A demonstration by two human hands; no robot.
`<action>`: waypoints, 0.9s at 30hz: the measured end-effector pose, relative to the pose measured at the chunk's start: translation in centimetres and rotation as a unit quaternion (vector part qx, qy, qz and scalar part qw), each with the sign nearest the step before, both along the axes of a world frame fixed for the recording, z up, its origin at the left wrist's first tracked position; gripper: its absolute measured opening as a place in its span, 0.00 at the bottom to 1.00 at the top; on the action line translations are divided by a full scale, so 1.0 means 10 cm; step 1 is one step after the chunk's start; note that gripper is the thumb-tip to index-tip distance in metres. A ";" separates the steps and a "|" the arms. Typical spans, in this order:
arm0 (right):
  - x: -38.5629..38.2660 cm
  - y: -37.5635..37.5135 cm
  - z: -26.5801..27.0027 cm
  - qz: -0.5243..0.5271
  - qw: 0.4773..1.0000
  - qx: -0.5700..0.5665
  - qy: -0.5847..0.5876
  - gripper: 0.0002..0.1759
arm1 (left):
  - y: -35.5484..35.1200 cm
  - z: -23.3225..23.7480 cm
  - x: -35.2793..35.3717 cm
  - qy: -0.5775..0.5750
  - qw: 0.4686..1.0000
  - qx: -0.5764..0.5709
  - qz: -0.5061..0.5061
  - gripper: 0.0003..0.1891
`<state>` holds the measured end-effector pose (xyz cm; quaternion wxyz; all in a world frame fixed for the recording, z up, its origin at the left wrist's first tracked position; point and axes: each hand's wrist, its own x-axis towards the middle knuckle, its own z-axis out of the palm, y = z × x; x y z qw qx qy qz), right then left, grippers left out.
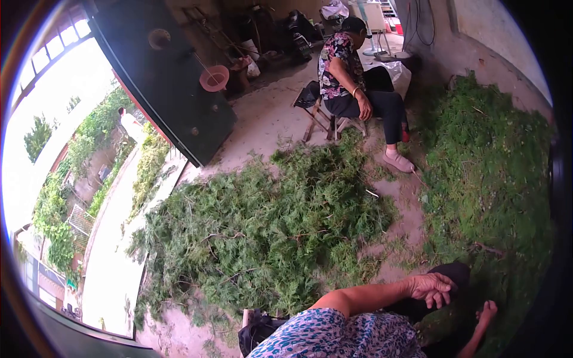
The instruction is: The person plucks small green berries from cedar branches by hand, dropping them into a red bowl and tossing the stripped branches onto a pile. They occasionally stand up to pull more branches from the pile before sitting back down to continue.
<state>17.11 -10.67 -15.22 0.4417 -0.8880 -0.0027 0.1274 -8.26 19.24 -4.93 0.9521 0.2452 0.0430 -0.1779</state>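
My left hand is over my dark-trousered knee, its fingers curled and partly bunched. Whether anything thin lies in its fingers I cannot make out. Lower right, my right hand is closed, fingers drawn together, above the green leaf litter; what it pinches, if anything, is too small to tell. Between my legs some green foliage shows. On the floor beside me lies a wide heap of cut evergreen branches. A second mass of finer green sprigs spreads along the wall at right.
Another person sits on a low folding stool, one shoe by the branches. A dark metal door stands open at left, a pink plastic scoop hanging on it. Outside, someone in white is on the bright path.
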 end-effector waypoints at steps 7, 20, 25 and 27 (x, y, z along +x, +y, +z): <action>0.09 -0.18 -0.15 -0.021 0.999 0.025 0.000 0.08 | -0.09 -0.02 0.04 -0.011 1.000 0.005 -0.022 0.18; -0.04 -0.27 -0.02 -0.039 0.997 0.065 -0.012 0.05 | -0.16 0.05 0.04 -0.025 0.998 0.031 -0.045 0.22; 0.15 -0.36 -0.28 -0.005 0.996 0.057 -0.062 0.05 | -0.21 -0.01 0.08 -0.025 0.998 0.039 -0.051 0.25; 0.11 -0.29 -0.22 -0.007 0.997 0.032 -0.066 0.05 | -0.21 -0.04 0.10 -0.029 0.997 0.048 -0.061 0.27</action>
